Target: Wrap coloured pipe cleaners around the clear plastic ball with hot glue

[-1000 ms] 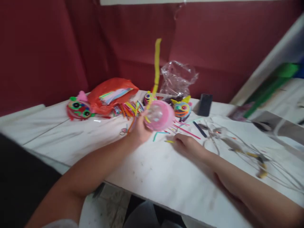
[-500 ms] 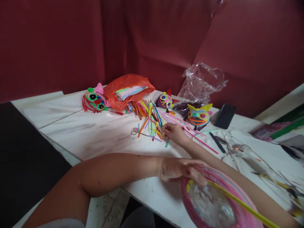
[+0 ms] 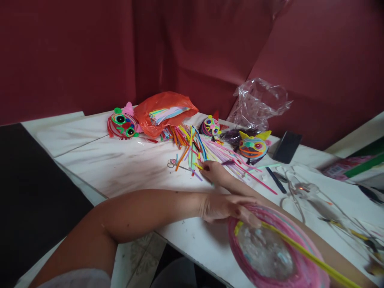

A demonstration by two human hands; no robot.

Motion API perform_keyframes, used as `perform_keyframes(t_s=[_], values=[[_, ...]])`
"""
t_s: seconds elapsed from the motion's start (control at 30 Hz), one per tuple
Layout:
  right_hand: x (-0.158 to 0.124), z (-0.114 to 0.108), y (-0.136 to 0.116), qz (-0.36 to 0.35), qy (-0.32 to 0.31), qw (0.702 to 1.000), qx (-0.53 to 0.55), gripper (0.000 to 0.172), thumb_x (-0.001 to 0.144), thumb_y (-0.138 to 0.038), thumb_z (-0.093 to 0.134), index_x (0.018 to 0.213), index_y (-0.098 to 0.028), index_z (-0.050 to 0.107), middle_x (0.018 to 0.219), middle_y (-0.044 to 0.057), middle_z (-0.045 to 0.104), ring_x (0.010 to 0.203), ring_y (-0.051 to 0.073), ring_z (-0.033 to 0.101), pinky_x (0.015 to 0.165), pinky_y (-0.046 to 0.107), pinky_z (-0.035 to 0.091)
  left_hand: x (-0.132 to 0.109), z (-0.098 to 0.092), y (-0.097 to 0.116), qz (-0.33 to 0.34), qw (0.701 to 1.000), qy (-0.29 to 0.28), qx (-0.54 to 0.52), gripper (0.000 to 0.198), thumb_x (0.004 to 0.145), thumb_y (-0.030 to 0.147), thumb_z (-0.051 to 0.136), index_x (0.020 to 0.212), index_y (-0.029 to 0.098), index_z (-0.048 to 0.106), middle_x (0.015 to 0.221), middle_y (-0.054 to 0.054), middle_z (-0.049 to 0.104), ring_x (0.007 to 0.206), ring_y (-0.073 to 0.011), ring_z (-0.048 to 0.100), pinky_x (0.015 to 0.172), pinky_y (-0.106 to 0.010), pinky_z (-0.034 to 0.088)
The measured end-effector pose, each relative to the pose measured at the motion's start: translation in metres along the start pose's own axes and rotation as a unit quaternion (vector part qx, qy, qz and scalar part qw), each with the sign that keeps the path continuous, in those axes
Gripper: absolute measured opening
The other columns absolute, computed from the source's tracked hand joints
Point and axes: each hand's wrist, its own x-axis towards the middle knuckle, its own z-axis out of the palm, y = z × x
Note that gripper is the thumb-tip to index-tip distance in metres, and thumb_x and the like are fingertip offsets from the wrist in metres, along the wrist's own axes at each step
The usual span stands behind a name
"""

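My left hand (image 3: 228,208) grips the rim of a round disc wrapped in pink pipe cleaner (image 3: 270,252), held close to the camera at the lower right. A yellow pipe cleaner (image 3: 303,252) runs across the disc. My right hand (image 3: 214,172) reaches out to a loose pile of coloured pipe cleaners (image 3: 198,150) on the white table (image 3: 120,168). Its fingers pinch a short yellow piece (image 3: 198,167) at the near edge of the pile.
Three finished pipe-cleaner faces stand at the back: a red one (image 3: 121,125), a small one (image 3: 210,127), an orange one (image 3: 253,147). An orange bag (image 3: 165,114), a clear plastic bag (image 3: 259,102), a dark phone (image 3: 287,146), small scissors (image 3: 174,163) and wire pieces (image 3: 303,192) lie around.
My left hand brought the pink disc from over the table down close to me at the lower right. My right hand reached forward into the pipe cleaner pile and slid slightly left.
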Motion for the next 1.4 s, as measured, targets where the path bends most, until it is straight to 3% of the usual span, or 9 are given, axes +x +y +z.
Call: perform_keyframes(t_s=[0.17, 0.3, 0.5, 0.6, 0.67, 0.8, 1.07, 1.27, 1.4], values=[[0.001, -0.011, 0.007, 0.015, -0.016, 0.999, 0.050, 0.023, 0.076, -0.035, 0.058, 0.062, -0.021, 0.046, 0.054, -0.006, 0.043, 0.051, 0.010, 0.037, 0.050, 0.024, 0.030, 0.003, -0.003, -0.002, 0.028, 0.997, -0.073, -0.013, 0.048, 0.052, 0.024, 0.073, 0.100, 0.018, 0.067, 0.082, -0.002, 0.065, 0.100, -0.0272, 0.067, 0.091, -0.039, 0.052], [0.014, -0.016, -0.009, -0.032, -0.031, 0.990, 0.132, 0.025, 0.078, -0.044, 0.054, 0.070, -0.022, 0.046, 0.060, -0.006, 0.044, 0.052, 0.010, 0.039, 0.052, 0.024, 0.035, 0.003, -0.006, -0.004, 0.023, 0.994, -0.110, -0.012, 0.057, 0.053, 0.025, 0.074, 0.109, 0.020, 0.066, 0.093, -0.004, 0.068, 0.104, -0.0285, 0.068, 0.088, -0.037, 0.053], [0.059, 0.005, -0.049, -0.073, -0.055, 0.993, 0.074, 0.022, 0.074, -0.028, 0.063, 0.059, -0.020, 0.049, 0.060, -0.002, 0.051, 0.062, 0.013, 0.050, 0.061, 0.025, 0.038, 0.008, -0.012, -0.003, 0.038, 0.987, -0.158, 0.014, 0.059, 0.051, 0.024, 0.078, 0.110, 0.023, 0.070, 0.095, -0.003, 0.070, 0.097, -0.0261, 0.070, 0.079, -0.032, 0.055], [0.077, 0.021, -0.059, -0.060, -0.076, 0.994, 0.059, 0.020, 0.068, -0.022, 0.070, 0.055, -0.019, 0.055, 0.055, 0.000, 0.055, 0.063, 0.016, 0.055, 0.061, 0.026, 0.039, 0.012, -0.020, -0.007, 0.051, 0.986, -0.158, 0.014, 0.052, 0.056, 0.026, 0.077, 0.107, 0.025, 0.070, 0.088, -0.001, 0.069, 0.087, -0.0216, 0.071, 0.076, -0.029, 0.055], [0.085, 0.027, -0.062, -0.046, -0.088, 0.992, 0.074, 0.008, 0.070, -0.023, 0.068, 0.067, -0.018, 0.063, 0.054, -0.001, 0.058, 0.058, 0.015, 0.055, 0.057, 0.025, 0.040, 0.012, -0.025, -0.009, 0.049, 0.988, -0.144, 0.007, 0.044, 0.059, 0.023, 0.076, 0.102, 0.027, 0.071, 0.083, 0.001, 0.068, 0.082, -0.0187, 0.071, 0.078, -0.028, 0.053], [0.090, 0.021, -0.062, -0.019, -0.067, 0.989, 0.132, 0.010, 0.078, -0.021, 0.058, 0.084, -0.016, 0.064, 0.052, -0.003, 0.059, 0.048, 0.012, 0.052, 0.048, 0.023, 0.040, 0.005, -0.026, -0.001, 0.048, 0.991, -0.124, -0.022, 0.039, 0.055, 0.021, 0.078, 0.094, 0.027, 0.070, 0.077, 0.004, 0.066, 0.078, -0.0153, 0.071, 0.079, -0.024, 0.051], [0.047, -0.054, -0.029, -0.028, 0.097, 0.978, 0.184, 0.018, 0.071, -0.021, 0.056, 0.060, -0.022, 0.043, 0.046, -0.006, 0.048, 0.044, 0.008, 0.043, 0.046, 0.022, 0.033, 0.004, -0.012, 0.014, 0.081, 0.992, -0.095, -0.035, 0.042, 0.048, 0.034, 0.082, 0.085, 0.019, 0.071, 0.070, -0.002, 0.068, 0.074, -0.0219, 0.071, 0.070, -0.032, 0.055], [-0.006, -0.091, 0.011, -0.026, 0.150, 0.935, 0.320, 0.022, 0.070, -0.024, 0.061, 0.071, -0.025, 0.039, 0.050, -0.010, 0.040, 0.043, 0.008, 0.040, 0.043, 0.022, 0.038, 0.004, -0.021, 0.013, 0.098, 0.992, 0.029, -0.080, 0.045, 0.047, 0.025, 0.080, 0.091, 0.018, 0.070, 0.074, -0.001, 0.069, 0.064, -0.0138, 0.063, 0.064, -0.025, 0.049], [-0.048, -0.119, 0.048, 0.019, 0.230, 0.908, 0.349, 0.025, 0.070, -0.030, 0.061, 0.072, -0.025, 0.036, 0.050, -0.011, 0.034, 0.041, 0.008, 0.035, 0.041, 0.021, 0.036, 0.005, -0.030, 0.019, 0.176, 0.970, 0.135, -0.097, 0.042, 0.054, 0.027, 0.079, 0.094, 0.017, 0.072, 0.080, -0.002, 0.073, 0.067, -0.0133, 0.063, 0.067, -0.024, 0.050]])
